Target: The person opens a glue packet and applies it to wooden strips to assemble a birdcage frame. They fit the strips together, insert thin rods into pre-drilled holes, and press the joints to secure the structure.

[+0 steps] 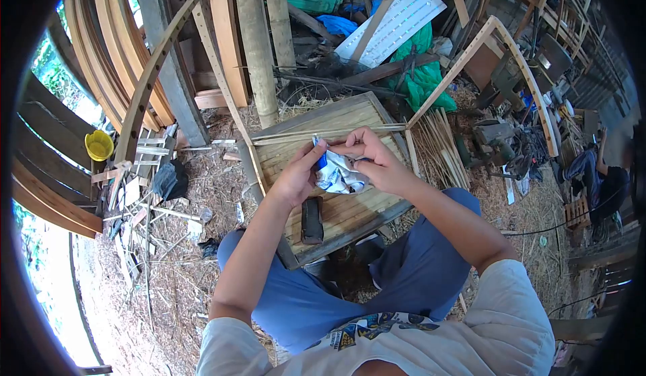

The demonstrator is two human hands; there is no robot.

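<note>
A crumpled white-and-blue plastic packet [338, 176] is held up over a low wooden slatted table [363, 112]. My left hand [299, 175] grips its left side, thumb pressed on the blue part. At the upper right edge of the packet, the fingers of my right hand [378, 162] are closed in a pinch. What the packet contains cannot be seen. Below my left hand, a dark oblong block [311, 221] lies on the slats. A light wooden strip frame [250, 148] with small holes rests across the table, behind both hands.
Curved wooden pieces [111, 46] and a bamboo post [254, 53] stand at the left. A yellow bucket [99, 146] is beside them. Green plastic sheeting [424, 73] and a white perforated panel [393, 22] lie behind the table. Another person [599, 181] is at far right.
</note>
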